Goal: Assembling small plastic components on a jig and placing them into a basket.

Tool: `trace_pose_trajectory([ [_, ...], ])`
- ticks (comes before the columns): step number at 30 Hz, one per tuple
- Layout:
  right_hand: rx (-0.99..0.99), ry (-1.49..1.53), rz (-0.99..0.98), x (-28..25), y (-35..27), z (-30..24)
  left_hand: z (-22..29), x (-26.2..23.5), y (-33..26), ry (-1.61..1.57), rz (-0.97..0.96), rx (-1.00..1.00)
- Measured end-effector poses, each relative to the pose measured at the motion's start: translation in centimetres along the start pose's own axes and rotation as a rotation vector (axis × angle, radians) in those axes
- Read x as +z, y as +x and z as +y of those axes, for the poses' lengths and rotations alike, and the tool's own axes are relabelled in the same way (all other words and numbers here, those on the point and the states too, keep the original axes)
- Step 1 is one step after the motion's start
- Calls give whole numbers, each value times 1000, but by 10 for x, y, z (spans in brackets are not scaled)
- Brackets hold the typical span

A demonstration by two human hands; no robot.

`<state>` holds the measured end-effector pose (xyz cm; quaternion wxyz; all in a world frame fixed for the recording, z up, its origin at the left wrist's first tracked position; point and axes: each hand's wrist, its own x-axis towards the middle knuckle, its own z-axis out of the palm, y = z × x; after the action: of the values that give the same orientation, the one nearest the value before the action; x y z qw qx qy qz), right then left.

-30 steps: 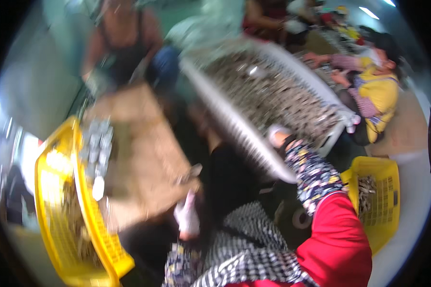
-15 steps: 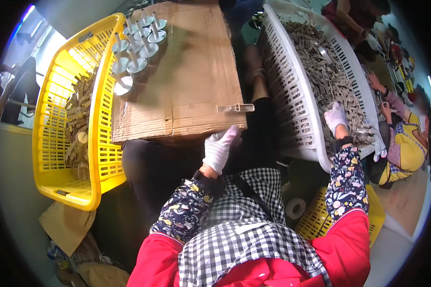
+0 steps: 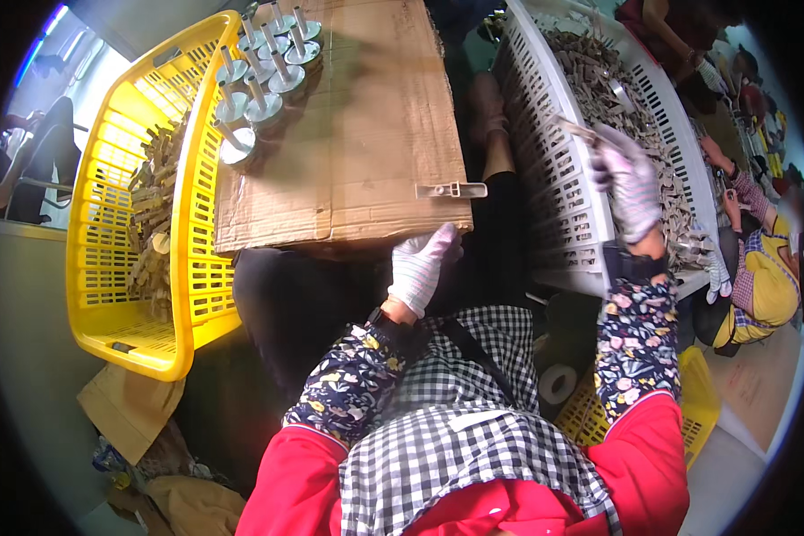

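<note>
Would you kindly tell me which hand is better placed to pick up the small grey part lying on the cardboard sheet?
Left. The left hand rests at the cardboard sheet's near edge, just below the grey part. The right hand is over the white crate, holding a small piece.

Blurred hand, cropped bins

The right hand [image 3: 627, 183] is motion-blurred, its small held part unclear; the white bin [image 3: 558, 192] and far workers run off the rim.

Matt brown cardboard sheet [image 3: 357, 134], glossy yellow plastic basket [image 3: 116, 268], shiny metal parts [image 3: 263, 71].
</note>
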<state>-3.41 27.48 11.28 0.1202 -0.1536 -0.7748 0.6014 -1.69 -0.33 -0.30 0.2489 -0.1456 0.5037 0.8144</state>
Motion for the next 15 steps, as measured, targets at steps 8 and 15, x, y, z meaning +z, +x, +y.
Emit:
trace_pose_trajectory([
  [8,188,207,-384,108,10,31,-3,-1,1,33,-15,11],
  [15,303,15,-414,127,30,44,-3,-3,1,9,5,15],
])
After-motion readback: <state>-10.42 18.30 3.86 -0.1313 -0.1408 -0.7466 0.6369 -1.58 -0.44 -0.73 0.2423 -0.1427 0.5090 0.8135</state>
